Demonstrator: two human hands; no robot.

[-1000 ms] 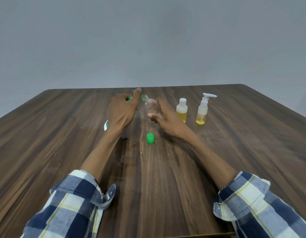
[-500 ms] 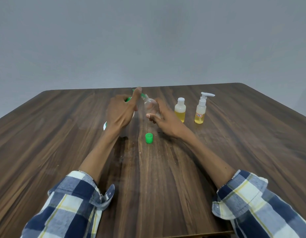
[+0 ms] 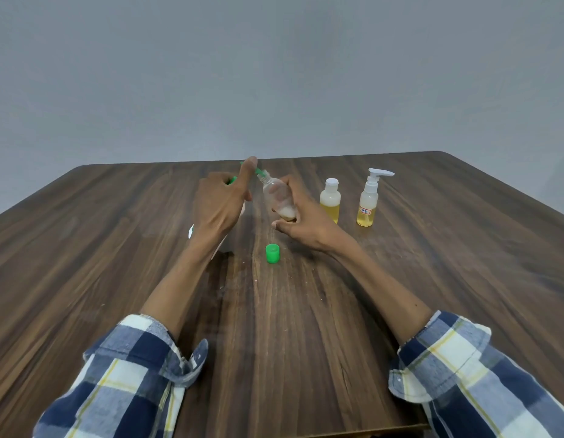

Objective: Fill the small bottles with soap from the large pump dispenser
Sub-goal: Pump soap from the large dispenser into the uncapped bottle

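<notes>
Soap, a whitish pool, sits low in the small clear plastic bottle [image 3: 278, 197], tilted and gripped by the right hand [image 3: 301, 216], its mouth against the green pump nozzle [image 3: 258, 171]. The left hand [image 3: 220, 203] presses that pump, its thumb on top; filling looks under way and more strokes seem needed. The dispenser's white body [image 3: 191, 231] is mostly hidden. A green screw cap [image 3: 272, 253] waits on the wooden tabletop [image 3: 432, 279].

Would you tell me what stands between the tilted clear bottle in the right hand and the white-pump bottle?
In the head view, a white-capped bottle of yellow liquid stands between them.
</notes>
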